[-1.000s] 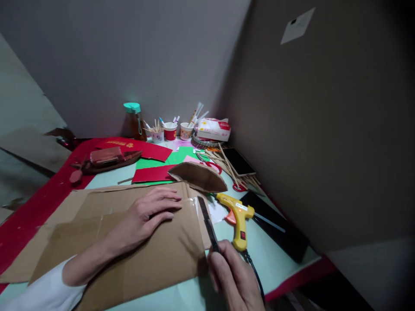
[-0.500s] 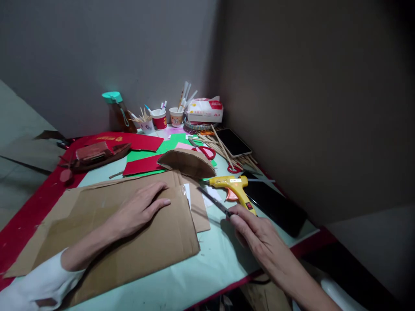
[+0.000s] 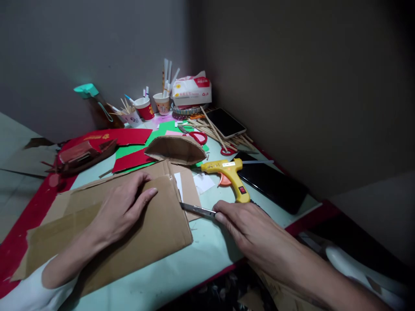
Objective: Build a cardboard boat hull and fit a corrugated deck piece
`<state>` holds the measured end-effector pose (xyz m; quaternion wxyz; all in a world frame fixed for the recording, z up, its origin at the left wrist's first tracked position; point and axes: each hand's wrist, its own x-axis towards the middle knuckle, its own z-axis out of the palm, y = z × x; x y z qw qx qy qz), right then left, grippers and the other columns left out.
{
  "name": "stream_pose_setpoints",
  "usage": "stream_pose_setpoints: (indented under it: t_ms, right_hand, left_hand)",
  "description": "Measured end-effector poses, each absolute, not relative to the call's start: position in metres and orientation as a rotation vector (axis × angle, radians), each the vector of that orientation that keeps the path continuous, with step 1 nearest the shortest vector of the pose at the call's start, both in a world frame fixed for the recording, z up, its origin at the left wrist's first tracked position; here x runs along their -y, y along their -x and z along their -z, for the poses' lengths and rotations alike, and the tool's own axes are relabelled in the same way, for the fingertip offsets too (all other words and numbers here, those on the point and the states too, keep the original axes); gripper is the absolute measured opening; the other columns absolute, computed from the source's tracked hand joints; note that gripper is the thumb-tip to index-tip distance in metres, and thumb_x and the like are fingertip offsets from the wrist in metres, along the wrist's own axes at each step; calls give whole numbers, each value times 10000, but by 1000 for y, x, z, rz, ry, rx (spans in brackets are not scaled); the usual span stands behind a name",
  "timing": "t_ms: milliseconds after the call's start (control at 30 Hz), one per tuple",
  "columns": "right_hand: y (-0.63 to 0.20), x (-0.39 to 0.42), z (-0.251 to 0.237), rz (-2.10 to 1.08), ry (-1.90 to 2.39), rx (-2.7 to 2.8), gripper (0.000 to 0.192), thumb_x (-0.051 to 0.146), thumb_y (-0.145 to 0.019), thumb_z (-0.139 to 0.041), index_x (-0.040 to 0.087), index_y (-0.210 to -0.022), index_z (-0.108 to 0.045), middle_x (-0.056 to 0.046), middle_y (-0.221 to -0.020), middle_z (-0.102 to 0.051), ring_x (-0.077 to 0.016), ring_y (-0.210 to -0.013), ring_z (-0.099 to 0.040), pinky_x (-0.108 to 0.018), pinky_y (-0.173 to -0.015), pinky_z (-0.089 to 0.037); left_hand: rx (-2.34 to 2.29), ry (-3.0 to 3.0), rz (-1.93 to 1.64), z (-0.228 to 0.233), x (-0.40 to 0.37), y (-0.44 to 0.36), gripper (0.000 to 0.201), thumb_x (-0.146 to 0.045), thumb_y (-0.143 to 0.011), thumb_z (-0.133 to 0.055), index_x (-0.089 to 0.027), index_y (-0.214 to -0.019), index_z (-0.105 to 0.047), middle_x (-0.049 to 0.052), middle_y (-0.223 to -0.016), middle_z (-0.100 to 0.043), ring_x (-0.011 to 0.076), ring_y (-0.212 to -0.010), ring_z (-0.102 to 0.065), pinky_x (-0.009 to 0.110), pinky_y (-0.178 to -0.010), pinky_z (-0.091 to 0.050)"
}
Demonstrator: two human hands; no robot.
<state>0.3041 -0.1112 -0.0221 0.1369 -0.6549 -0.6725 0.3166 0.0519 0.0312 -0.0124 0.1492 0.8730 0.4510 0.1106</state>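
A brown cardboard sheet (image 3: 152,229) lies over another layer of cardboard at the left front of the table. My left hand (image 3: 121,211) grips it near its far edge, thumb on the top face and the other fingers bent over the edge, their tips partly hidden. In my right hand (image 3: 243,224) is a box cutter (image 3: 199,211), its blade pointing left. The blade's tip meets the sheet's right edge, seemingly slipping between the layers. Just beyond my right hand lies a yellow glue gun (image 3: 228,168) with an orange trigger.
Behind the sheet stand a curved cardboard piece (image 3: 177,151) and red-handled scissors (image 3: 197,137). Wooden sticks (image 3: 210,129) and two dark devices, one a black slab (image 3: 272,185), lie rightward. Cups, including a red cup (image 3: 145,109), a bottle (image 3: 97,108) and tissues (image 3: 191,90) line the wall.
The box cutter has moved left and down to the cardboard's right edge. My left hand's fingers have curled more at the far edge. The whole view has shifted.
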Motion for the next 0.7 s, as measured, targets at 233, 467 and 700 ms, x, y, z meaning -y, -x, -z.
stream_pose_setpoints:
  t_ms: [233,467,700]
  right_hand:
    - [-301,104,24,-770,1674,2243,216,231,-1004,-443,228,-818,-550,21,-644,-603,-121,-519,-444,-299,-529,-185]
    - [-306,112,19,-702,1633,2390,191,188,-970,-495,215,-802,-583,-4,-668,-655,-123,-517,-514,-313,-526,-170]
    - [-295,109,20,-583,1630,2534,108,101,-835,-548,196,-871,-583,-26,-763,-700,-156,-556,-541,-329,-526,-123]
  left_hand:
    - [-1389,-2612,-272,12,-32,-58,377,-606,-948,-362,-244,-976,-464,30,-822,-631,267,-750,-587,362,-682,-375]
    - [-1359,-2630,-298,16,-35,-65,369,-568,-935,-382,-221,-963,-505,87,-969,-659,291,-919,-613,416,-819,-467]
    - [-1130,-2692,-311,29,-39,-68,613,-557,-991,-366,-186,-1474,-433,124,-1520,-502,310,-1387,-463,504,-1159,-341]
